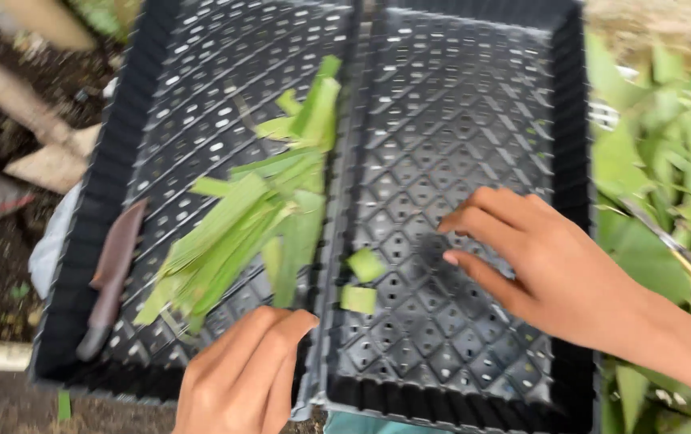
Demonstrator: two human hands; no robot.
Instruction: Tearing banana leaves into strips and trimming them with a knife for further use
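Two black perforated plastic trays lie side by side, the left tray (pixel 120 161) and the right tray (pixel 474 96). A pile of long green leaf strips (pixel 241 225) lies in the left tray along the shared edge. Two small cut leaf pieces (pixel 361 281) lie in the right tray. My left hand (pixel 241 374) rests on the near rim between the trays, fingers together, holding nothing that I can see. My right hand (pixel 538 257) hovers over the right tray with fingers spread, empty, just right of the small pieces.
A knife with a brown blade (pixel 112 273) lies in the left tray near its left wall. Green leaves (pixel 667 161) are heaped to the right of the trays, with a thin metal rod (pixel 683 253) across them. Soil and pale sticks (pixel 24 104) lie at the left.
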